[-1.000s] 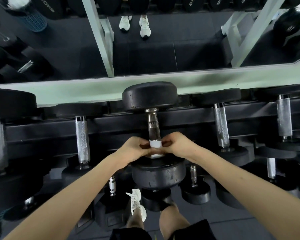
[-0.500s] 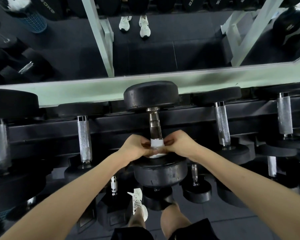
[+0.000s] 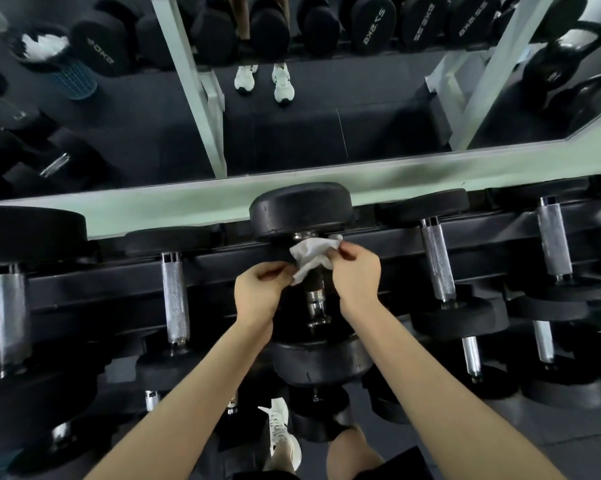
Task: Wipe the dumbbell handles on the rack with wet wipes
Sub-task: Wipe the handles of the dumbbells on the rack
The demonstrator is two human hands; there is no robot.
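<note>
A black dumbbell (image 3: 300,211) lies on the rack (image 3: 222,268) straight ahead, its chrome handle (image 3: 315,303) pointing toward me. A crumpled white wet wipe (image 3: 311,256) covers the far part of that handle, just under the far weight head. My left hand (image 3: 259,294) pinches the wipe's lower left corner. My right hand (image 3: 356,275) pinches its upper right edge. The near part of the handle is bare and shiny.
Other dumbbells lie side by side on the rack, with knurled handles to the left (image 3: 175,299) and right (image 3: 437,261). A mirror (image 3: 292,126) behind the rack reflects more weights and a pair of white shoes. My shoe (image 3: 281,434) shows below, among the lower-tier dumbbells.
Both hands have moved from the near end of the handle toward the far weight head. The wipe, earlier wrapped tightly round the handle, now hangs loose and spread between my fingers.
</note>
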